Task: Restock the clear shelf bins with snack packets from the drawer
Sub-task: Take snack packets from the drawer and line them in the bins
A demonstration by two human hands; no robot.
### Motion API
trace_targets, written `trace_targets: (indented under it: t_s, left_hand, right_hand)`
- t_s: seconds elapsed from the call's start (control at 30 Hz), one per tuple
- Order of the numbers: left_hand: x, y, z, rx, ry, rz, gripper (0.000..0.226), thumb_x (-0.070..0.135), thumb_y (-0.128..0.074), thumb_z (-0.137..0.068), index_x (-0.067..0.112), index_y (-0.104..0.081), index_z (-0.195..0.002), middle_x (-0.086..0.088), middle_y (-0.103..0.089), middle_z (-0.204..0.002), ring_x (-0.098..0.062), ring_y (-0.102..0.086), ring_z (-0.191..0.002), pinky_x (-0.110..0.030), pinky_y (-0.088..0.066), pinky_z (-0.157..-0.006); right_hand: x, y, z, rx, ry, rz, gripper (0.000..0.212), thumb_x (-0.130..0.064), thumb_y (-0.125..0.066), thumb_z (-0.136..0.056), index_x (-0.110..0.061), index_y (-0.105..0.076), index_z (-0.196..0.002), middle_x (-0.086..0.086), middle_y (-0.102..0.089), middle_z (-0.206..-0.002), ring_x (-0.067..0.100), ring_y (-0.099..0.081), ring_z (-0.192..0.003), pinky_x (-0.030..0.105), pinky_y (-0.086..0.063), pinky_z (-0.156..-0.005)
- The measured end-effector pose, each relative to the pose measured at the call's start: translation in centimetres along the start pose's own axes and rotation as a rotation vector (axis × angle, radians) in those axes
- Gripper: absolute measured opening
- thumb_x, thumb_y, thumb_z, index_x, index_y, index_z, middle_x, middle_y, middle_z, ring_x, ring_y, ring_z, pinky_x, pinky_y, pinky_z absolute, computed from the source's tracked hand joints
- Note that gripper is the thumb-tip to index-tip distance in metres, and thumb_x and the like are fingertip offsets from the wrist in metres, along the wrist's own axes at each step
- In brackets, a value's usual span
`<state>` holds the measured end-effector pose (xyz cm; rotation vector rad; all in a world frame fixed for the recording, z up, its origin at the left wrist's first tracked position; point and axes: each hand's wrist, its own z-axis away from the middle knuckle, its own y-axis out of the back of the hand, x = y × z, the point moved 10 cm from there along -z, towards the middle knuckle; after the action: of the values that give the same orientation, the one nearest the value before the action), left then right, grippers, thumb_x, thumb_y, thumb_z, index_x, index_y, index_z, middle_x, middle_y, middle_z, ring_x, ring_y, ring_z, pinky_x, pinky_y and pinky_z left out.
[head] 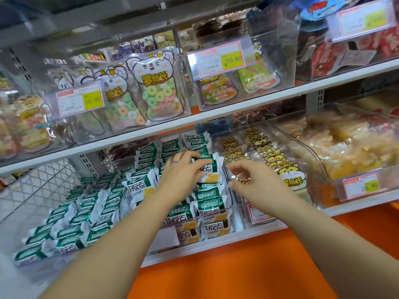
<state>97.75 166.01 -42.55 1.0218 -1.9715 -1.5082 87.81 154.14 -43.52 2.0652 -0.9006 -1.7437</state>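
- We see the lower shelf (205,247) carrying the clear bin (194,219), its packets standing in rows for display.
- The left hand (183,171) pinches its grip on a green packet (208,169) over that bin, likely seating it.
- The right hand (254,180) hovers nearby, grip slack and empty.

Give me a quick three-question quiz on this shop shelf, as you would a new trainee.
1. True or false: the left hand grips a green-and-white packet.
2. The right hand is over the bin of: A) gold-printed packets; B) red packets; C) ring sweets.
3. Fill in: the price tag on the upper shelf reads ___.

Key: 1 true; 2 A; 3 16.80.
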Motion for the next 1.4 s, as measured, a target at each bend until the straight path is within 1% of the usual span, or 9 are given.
trace_targets:
  t_s: [0.2,0.37,0.53,0.7,0.8,0.97,1.13,1.27,1.4]
  left_hand:
    - [-0.5,-0.4,0.4,0.063,-0.007,-0.001,0.044,0.041,-0.042,-0.098,0.040,-0.036,-0.142,0.009,-0.040,-0.140,-0.020,-0.030,-0.129,-0.037,-0.020,-0.106]
    - [-2.1,-1.2,0.6,0.064,0.020,-0.003,0.050,0.050,-0.039,-0.096,0.039,-0.030,-0.145,0.008,-0.043,-0.137,-0.021,-0.037,-0.123,-0.035,-0.025,-0.103]
    - [-1.8,-1.3,-0.1,0.106,0.066,-0.017,0.051,0.047,-0.039,-0.098,0.036,-0.029,-0.147,0.004,-0.038,-0.142,-0.023,-0.033,-0.129,-0.037,-0.024,-0.105]
    - [-2.9,-0.7,0.6,0.081,0.059,0.238,0.055,0.046,-0.042,-0.097,0.033,-0.027,-0.147,0.007,-0.036,-0.146,-0.014,-0.027,-0.134,-0.031,-0.022,-0.109]
    - [-5.3,1.3,1.9,0.143,0.137,0.371,0.053,0.044,-0.042,-0.097,0.032,-0.029,-0.147,0.006,-0.038,-0.145,-0.014,-0.030,-0.135,-0.030,-0.023,-0.110]
    - [-8.0,1.2,3.4,0.001,0.188,0.117,0.052,0.048,-0.033,-0.098,0.035,-0.022,-0.148,0.009,-0.029,-0.152,-0.014,-0.023,-0.140,-0.040,-0.015,-0.117]
    - [-7.2,-1.2,3.8,-0.110,0.152,-0.019,0.054,0.051,-0.024,-0.099,0.043,-0.006,-0.149,0.013,-0.014,-0.158,-0.011,-0.007,-0.145,-0.046,-0.002,-0.119]
    - [-7.6,-1.1,3.6,-0.049,0.183,-0.023,0.048,0.045,-0.022,-0.101,0.042,-0.012,-0.148,0.014,-0.023,-0.155,-0.010,-0.014,-0.144,-0.044,-0.003,-0.118]
    - [-8.0,-0.8,3.9,-0.032,0.221,0.030,0.040,0.041,-0.027,-0.101,0.038,-0.026,-0.142,0.010,-0.040,-0.147,-0.009,-0.017,-0.143,-0.043,-0.004,-0.118]
  right_hand:
    - [-3.3,-3.2,-3.1,-0.043,0.209,0.384,0.055,-0.021,-0.054,-0.095,-0.023,-0.033,-0.146,-0.001,-0.031,-0.153,0.018,-0.025,-0.140,0.031,-0.021,-0.115]
    - [-1.7,-5.8,-6.1,-0.081,0.181,0.600,0.063,-0.020,-0.051,-0.096,-0.026,-0.021,-0.151,0.000,-0.019,-0.158,0.019,-0.018,-0.144,0.042,-0.015,-0.118]
    - [-1.3,-5.9,-7.7,-0.071,0.179,0.715,0.062,-0.019,-0.047,-0.098,-0.030,-0.017,-0.151,-0.003,-0.018,-0.157,0.019,-0.017,-0.144,0.045,-0.008,-0.117]
    - [-1.9,-6.1,-7.5,-0.103,0.230,0.771,0.066,-0.013,-0.051,-0.095,-0.030,-0.019,-0.151,0.001,-0.009,-0.159,0.022,-0.013,-0.145,0.045,-0.009,-0.119]
    - [-2.5,-5.9,-7.4,-0.105,0.247,0.790,0.069,-0.012,-0.051,-0.094,-0.028,-0.016,-0.151,0.002,-0.002,-0.159,0.023,-0.006,-0.145,0.046,-0.005,-0.119]
    - [-4.3,-7.8,-6.8,-0.128,0.353,0.812,0.070,-0.014,-0.045,-0.095,-0.022,-0.006,-0.152,0.000,-0.005,-0.159,0.022,-0.003,-0.146,0.047,0.004,-0.118]
    - [-4.3,-9.1,-7.8,-0.183,0.368,0.805,0.078,-0.009,-0.047,-0.094,-0.034,-0.001,-0.152,-0.002,-0.011,-0.159,0.022,-0.005,-0.146,0.047,-0.002,-0.120]
    - [-3.7,-8.8,-8.8,-0.161,0.362,0.844,0.075,-0.011,-0.046,-0.096,-0.040,-0.003,-0.150,-0.002,-0.015,-0.159,0.020,-0.007,-0.146,0.051,-0.004,-0.118]
    - [-3.2,-8.4,-8.4,-0.253,0.327,0.953,0.082,-0.003,-0.046,-0.092,-0.044,-0.004,-0.149,-0.003,-0.014,-0.158,0.019,-0.008,-0.145,0.058,-0.002,-0.114]
